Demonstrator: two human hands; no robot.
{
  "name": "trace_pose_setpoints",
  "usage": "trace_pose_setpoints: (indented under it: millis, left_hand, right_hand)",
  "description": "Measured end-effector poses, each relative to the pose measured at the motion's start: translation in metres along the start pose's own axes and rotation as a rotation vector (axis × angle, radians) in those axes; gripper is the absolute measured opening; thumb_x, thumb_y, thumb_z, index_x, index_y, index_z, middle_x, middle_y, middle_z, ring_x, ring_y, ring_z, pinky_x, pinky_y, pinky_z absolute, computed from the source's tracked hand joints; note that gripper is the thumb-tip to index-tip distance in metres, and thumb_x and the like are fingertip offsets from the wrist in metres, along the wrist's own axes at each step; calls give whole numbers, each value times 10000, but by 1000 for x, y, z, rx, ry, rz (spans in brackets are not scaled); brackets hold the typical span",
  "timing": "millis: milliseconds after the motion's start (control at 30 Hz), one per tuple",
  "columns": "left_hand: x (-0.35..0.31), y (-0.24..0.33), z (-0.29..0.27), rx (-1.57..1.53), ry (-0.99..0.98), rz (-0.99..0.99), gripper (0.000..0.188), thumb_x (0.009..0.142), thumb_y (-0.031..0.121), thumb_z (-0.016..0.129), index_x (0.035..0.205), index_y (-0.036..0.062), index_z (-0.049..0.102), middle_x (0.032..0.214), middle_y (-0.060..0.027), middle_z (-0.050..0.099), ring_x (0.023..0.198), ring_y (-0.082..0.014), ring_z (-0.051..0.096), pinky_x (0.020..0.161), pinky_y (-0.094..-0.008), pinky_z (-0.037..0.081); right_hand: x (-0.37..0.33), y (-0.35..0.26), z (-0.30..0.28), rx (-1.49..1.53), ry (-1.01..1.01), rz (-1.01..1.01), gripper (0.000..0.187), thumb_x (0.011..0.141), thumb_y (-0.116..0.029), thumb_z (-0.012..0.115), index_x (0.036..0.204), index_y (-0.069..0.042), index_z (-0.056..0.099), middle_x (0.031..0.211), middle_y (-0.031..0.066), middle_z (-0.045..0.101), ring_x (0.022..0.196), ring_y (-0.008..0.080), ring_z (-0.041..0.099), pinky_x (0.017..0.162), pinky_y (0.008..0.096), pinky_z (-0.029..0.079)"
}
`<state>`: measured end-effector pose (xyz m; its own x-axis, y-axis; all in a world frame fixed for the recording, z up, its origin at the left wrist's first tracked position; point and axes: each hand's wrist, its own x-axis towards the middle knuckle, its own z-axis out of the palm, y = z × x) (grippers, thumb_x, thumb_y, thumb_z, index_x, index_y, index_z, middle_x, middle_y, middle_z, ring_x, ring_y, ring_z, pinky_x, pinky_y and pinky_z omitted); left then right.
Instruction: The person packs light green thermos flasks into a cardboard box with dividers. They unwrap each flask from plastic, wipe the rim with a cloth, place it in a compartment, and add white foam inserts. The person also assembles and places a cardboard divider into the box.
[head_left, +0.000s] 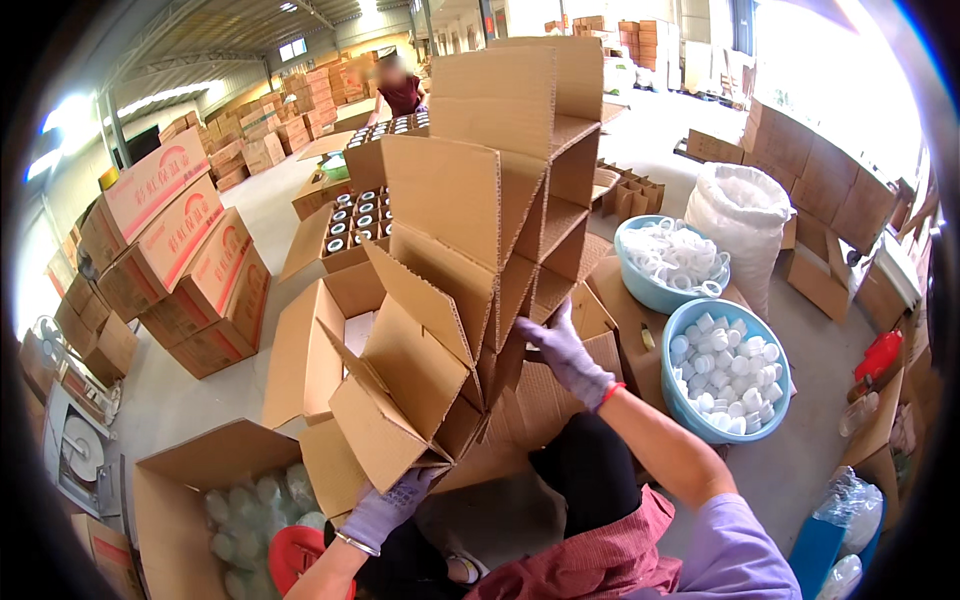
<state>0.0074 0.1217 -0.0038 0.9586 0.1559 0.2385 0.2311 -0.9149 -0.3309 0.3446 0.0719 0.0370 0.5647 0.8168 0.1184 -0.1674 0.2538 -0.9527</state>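
Observation:
A large folded-out cardboard divider (450, 200) with several square cells stands tilted in front of me, between my two hands. My left hand (385, 512), in a pale purple glove, grips its lower corner, the fingertips partly hidden beneath the cardboard. My right hand (570, 358), gloved alike, holds the divider's right side, with the thumb toward its edge. Behind and below the divider is an open carton (290, 365), whose inside is mostly hidden by it.
On the right stand a blue basin of white rings (625, 262), a blue basin of white caps (680, 400) and a white sack (738, 215). An open box of clear vessels (165, 500) is at lower left. Stacked cartons (215, 280) stand left. A co-worker (402, 95) is beyond filled boxes.

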Motion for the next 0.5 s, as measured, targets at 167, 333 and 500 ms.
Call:
trace_pose_setpoints:
  millis: [167,333,500]
  left_hand:
    - [18,0,-15,-196,-284,-121,391,861,143,552,1248,88,566,1116,-101,605,1051,-303,584,963,-432,446]
    - [32,-17,-49,-531,227,-256,485,863,234,596,1254,-49,550,1200,-230,572,1087,-433,539,971,-502,413]
    - [17,-56,-43,-370,133,-371,565,914,286,520,1354,-58,430,1355,-283,445,1237,-476,427,1075,-542,300]
  right_hand:
    - [47,14,-12,292,188,-331,655,830,44,560,1434,-64,332,1260,108,572,1089,203,585,915,326,508]
    - [84,17,-44,373,287,-12,487,832,-17,577,1305,-84,484,1091,82,644,854,224,667,590,380,586]
    - [205,-20,-130,523,286,22,104,860,-110,584,955,-76,559,788,81,599,636,217,598,472,350,497]
